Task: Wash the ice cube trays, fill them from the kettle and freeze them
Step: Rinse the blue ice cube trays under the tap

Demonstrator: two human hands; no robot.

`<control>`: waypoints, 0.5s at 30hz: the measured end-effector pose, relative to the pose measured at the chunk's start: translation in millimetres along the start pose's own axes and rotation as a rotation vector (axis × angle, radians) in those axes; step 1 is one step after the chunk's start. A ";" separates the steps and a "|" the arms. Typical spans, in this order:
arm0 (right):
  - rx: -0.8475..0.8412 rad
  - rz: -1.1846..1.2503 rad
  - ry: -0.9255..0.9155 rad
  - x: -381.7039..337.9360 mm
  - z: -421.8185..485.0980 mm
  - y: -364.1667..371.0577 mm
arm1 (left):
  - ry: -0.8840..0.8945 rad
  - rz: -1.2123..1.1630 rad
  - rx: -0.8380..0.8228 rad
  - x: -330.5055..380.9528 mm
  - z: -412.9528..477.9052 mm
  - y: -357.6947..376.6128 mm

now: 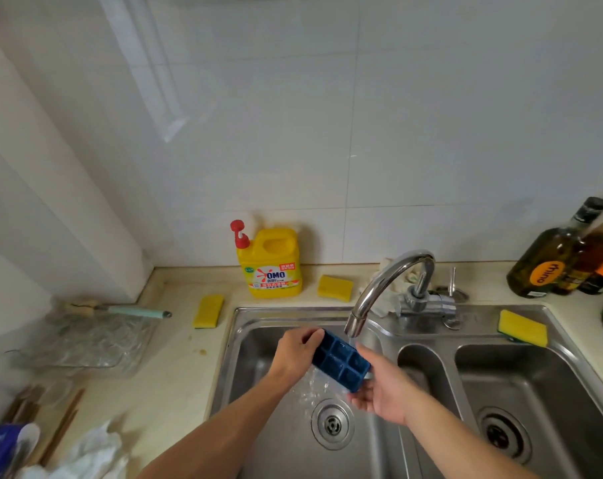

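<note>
Left hand (293, 354) and right hand (383, 392) hold ice tray (341, 364) over steel sink (293, 314), beige counter (175, 368).

The sink (244, 340) was brushed stainless steel with a dull sheen, and the faucet (389, 271) over it was polished chrome, mirror-bright. The ice cube tray (341, 364) was dark blue plastic, wet and slick. At the desk's back edge stood a glossy yellow plastic detergent bottle (272, 267) and porous foam sponges (335, 288). The desk (175, 375) was smooth, cream and stone-like; the wall tiles (431, 115) were glazed, glossy white.
</note>
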State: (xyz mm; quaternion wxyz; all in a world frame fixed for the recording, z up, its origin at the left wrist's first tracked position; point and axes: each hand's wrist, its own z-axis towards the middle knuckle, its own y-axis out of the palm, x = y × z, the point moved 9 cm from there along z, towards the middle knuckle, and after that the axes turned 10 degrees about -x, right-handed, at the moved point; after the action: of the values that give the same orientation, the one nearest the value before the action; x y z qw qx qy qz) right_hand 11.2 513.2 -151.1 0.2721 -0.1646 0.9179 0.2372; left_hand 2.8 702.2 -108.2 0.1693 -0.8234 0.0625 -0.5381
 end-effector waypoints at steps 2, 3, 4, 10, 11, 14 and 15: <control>0.109 -0.142 -0.042 -0.8 1.4 -14.6 | -0.045 0.093 -0.020 -7.4 -2.7 2.0; 0.174 -0.238 -0.077 -3.3 0.7 -23.7 | -0.068 0.139 -0.024 -12.7 -3.6 3.0; 0.235 -0.333 -0.118 -6.7 -1.2 -32.9 | -0.087 0.176 -0.027 -17.7 -4.5 4.6; 0.522 -0.808 -0.392 -38.3 -39.8 -75.0 | -0.155 0.117 -0.130 -34.4 -1.2 36.8; 0.563 -0.825 -0.455 -44.5 -49.7 -80.3 | -0.149 0.105 -0.154 -33.5 0.9 45.0; 0.652 -0.837 -0.589 -61.9 -79.4 -92.8 | -0.118 0.093 -0.216 -24.7 7.5 70.4; 0.677 -0.840 -0.619 -68.2 -89.8 -96.8 | -0.108 0.093 -0.238 -20.4 9.5 80.1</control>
State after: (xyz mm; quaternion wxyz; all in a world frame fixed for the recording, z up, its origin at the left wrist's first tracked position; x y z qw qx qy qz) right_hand 69.5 397.2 -78.7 0.6330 -0.3398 0.6776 -0.1574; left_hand 9.3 635.1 -157.0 0.0982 -0.8616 0.1549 -0.4732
